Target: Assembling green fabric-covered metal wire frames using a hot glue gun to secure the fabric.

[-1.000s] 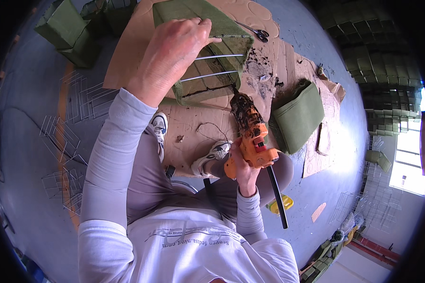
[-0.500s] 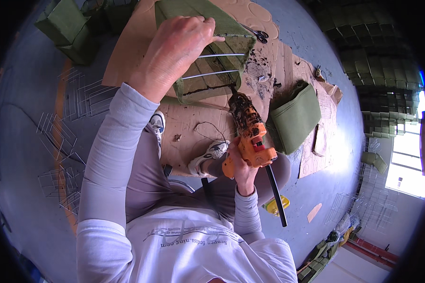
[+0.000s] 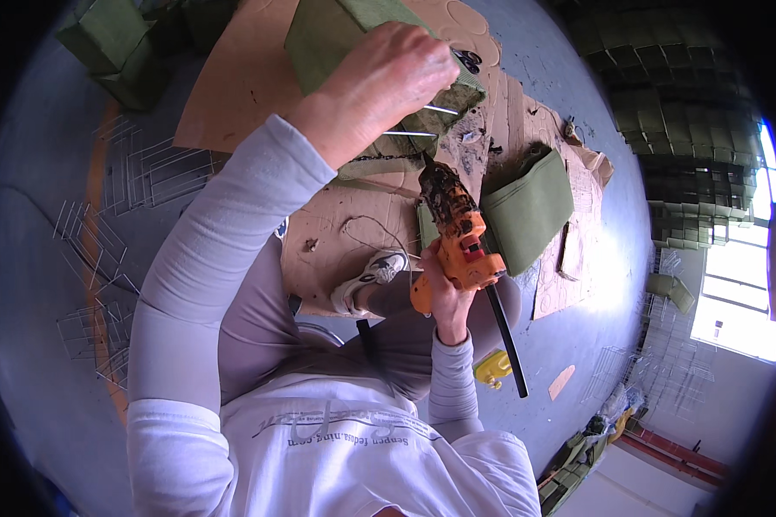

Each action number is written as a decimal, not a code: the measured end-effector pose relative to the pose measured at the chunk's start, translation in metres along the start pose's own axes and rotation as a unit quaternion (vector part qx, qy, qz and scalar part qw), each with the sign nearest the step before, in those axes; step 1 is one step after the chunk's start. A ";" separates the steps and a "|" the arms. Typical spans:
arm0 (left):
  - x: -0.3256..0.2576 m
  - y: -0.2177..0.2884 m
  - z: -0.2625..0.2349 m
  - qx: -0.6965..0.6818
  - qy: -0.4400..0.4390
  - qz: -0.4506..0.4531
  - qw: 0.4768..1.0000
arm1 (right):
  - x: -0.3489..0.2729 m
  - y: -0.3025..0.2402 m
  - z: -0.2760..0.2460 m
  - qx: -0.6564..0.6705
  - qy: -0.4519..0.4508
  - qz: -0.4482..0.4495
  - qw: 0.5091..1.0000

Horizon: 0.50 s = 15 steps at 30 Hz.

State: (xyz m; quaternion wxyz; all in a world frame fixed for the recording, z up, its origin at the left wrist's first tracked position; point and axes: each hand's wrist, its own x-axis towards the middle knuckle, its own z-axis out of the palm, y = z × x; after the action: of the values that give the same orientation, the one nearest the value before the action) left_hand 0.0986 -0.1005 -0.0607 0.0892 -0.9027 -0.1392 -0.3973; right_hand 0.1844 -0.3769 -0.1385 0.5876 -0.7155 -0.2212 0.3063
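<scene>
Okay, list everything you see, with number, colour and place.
Glue gun: one, orange, dark-crusted, centre
Rod: one, black, at the gun's rear
Box: one, green, top centre
Wires: two visible, white, in the box
Scissors: one, black-handled, partly hidden, top centre
Folded fabric: one pile, green, right of the gun
Cardboard: several sheets, brown, floor
Wire frames: several, silver, left floor
Stacked boxes: many, green, upper left and right
Container: one, yellow, floor near the rod
Window: one, bright white, right
Pipes: count unclear, red, lower right
Shirt: one, white, bottom centre
Trousers: one pair, grey, lower centre
Shoes: two, white-grey, on the cardboard, one nearly hidden
Left grip: one, bare, over the box
Right grip: one, bare, round the gun
</scene>
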 end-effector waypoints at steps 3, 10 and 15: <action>0.006 -0.004 0.004 -0.034 -0.011 0.015 0.999 | 0.002 0.004 -0.005 -0.004 -0.006 -0.006 1.000; 0.030 0.004 -0.004 -0.002 -0.151 -0.022 0.988 | 0.007 0.001 -0.008 -0.026 -0.006 -0.025 0.999; 0.031 0.000 -0.001 -0.057 0.012 0.004 0.998 | 0.011 -0.011 -0.008 -0.042 -0.020 -0.029 0.999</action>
State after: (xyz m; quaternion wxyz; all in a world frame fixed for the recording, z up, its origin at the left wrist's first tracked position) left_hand 0.1182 -0.0956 -0.0371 0.0406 -0.9020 -0.1112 -0.4152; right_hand 0.1982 -0.3723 -0.1291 0.5611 -0.7264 -0.2662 0.2943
